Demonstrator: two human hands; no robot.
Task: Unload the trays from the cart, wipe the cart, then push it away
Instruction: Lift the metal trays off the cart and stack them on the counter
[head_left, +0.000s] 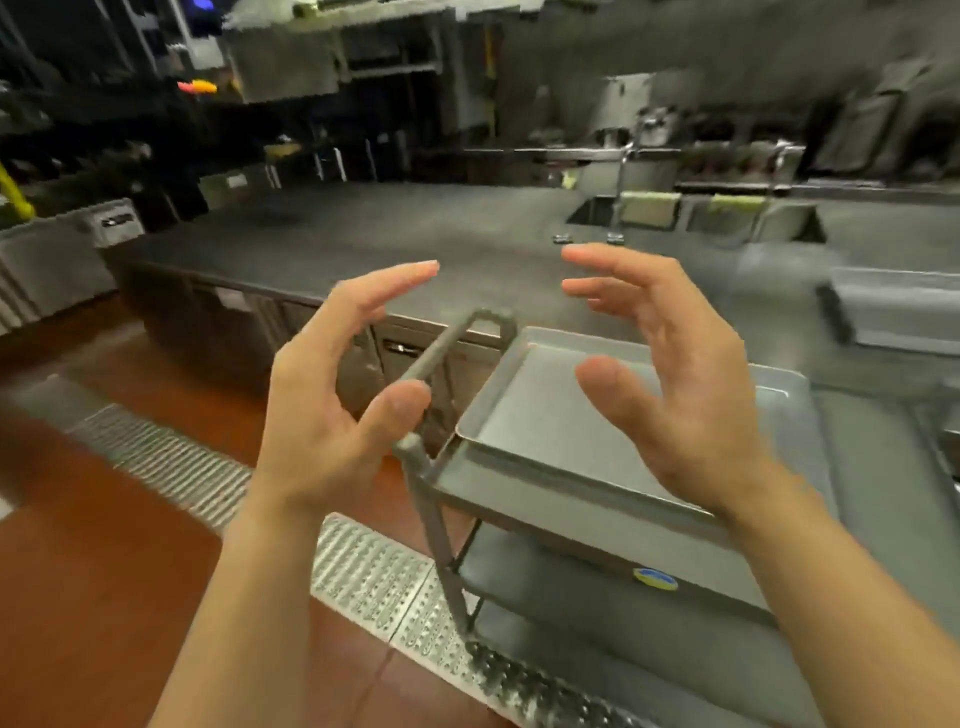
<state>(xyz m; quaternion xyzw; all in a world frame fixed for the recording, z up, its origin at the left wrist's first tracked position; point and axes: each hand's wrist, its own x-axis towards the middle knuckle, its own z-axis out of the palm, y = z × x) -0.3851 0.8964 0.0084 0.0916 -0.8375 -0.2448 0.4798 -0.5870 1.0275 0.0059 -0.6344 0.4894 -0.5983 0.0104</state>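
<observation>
A steel cart (597, 525) with two shelves stands at the lower right, its bar handle (441, 348) pointing up-left. A shallow metal tray (535, 410) lies on the cart's top shelf. My left hand (332, 410) hovers open in front of the handle, fingers spread and holding nothing. My right hand (670, 374) hovers open above the tray, palm turned left, touching nothing. Another tray (898, 306) rests on the counter at the right edge.
A long steel counter (395, 244) runs behind the cart, with a sink (691, 215) and taps at its far right. A metal floor grate (363, 571) crosses the red tiled floor under the cart's near corner. Kitchen equipment lines the back.
</observation>
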